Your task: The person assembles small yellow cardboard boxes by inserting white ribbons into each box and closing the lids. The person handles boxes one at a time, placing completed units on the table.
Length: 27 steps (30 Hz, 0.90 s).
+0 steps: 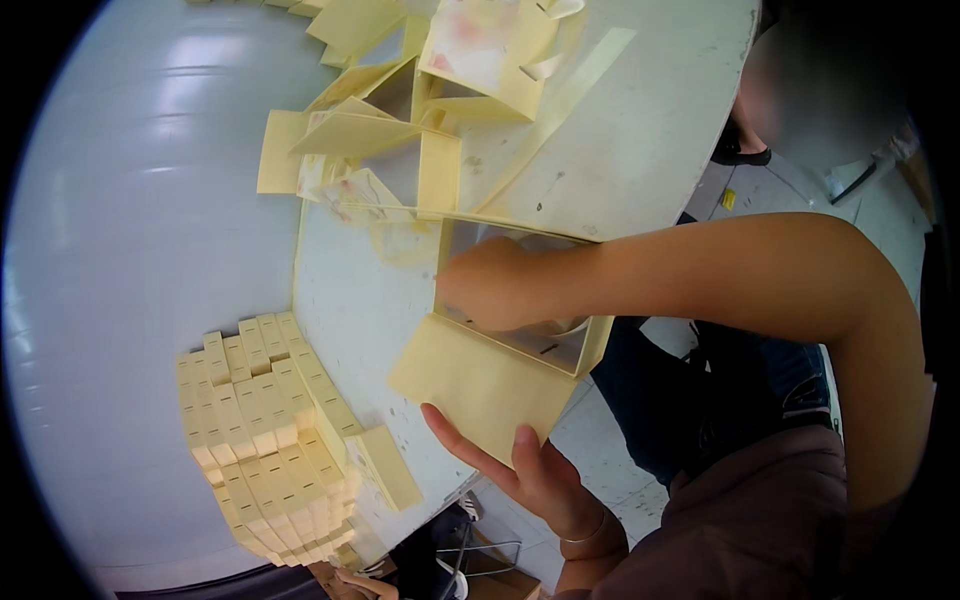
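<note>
A cream cardboard box (597, 345) stands open at the table's near edge, its inside greyish. My right hand (500, 285) reaches down into it with the wrist bent; its fingertips are hidden. Beside that hand, a pale curved strip shows partly inside the box. The box's lid (485, 385) folds out toward the lower left. At the lid's outer edge is my left hand (535, 480), its thumb on the face and its index finger stretched along the edge, gripping it.
Several open cream boxes (420, 150), some with floral print, crowd the table's far side. Closed cream boxes (270, 430) are stacked at the lower left. A long pale strip (560, 115) lies on the white table (650, 120). People are partly visible at the upper right and bottom.
</note>
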{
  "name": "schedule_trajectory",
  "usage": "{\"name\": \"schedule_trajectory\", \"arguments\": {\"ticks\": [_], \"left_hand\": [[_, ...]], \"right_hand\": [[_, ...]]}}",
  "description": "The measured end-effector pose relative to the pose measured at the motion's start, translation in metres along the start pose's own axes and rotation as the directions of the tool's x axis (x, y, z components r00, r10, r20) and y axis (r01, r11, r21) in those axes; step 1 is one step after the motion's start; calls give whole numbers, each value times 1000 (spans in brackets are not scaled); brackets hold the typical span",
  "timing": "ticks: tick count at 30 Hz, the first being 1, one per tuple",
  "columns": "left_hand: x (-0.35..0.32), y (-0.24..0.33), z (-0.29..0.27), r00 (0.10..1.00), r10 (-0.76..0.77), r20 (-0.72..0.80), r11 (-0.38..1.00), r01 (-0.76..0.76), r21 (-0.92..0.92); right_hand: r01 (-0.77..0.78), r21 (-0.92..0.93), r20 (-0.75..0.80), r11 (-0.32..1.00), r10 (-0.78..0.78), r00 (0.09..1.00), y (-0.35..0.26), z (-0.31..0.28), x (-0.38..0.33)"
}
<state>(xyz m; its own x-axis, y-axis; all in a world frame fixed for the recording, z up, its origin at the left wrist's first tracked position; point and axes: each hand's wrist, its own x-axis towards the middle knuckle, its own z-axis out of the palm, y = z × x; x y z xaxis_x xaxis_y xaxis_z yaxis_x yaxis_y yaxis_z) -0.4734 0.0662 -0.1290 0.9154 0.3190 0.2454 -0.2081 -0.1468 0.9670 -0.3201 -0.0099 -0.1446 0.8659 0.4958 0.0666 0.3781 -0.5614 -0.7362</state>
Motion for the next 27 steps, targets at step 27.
{"name": "schedule_trajectory", "arguments": {"ticks": [27], "left_hand": [[89,-66,-55,960,204,192,760,-279,587]], "right_hand": [[13,253,306,967,-93,947,8,-11,2]]}}
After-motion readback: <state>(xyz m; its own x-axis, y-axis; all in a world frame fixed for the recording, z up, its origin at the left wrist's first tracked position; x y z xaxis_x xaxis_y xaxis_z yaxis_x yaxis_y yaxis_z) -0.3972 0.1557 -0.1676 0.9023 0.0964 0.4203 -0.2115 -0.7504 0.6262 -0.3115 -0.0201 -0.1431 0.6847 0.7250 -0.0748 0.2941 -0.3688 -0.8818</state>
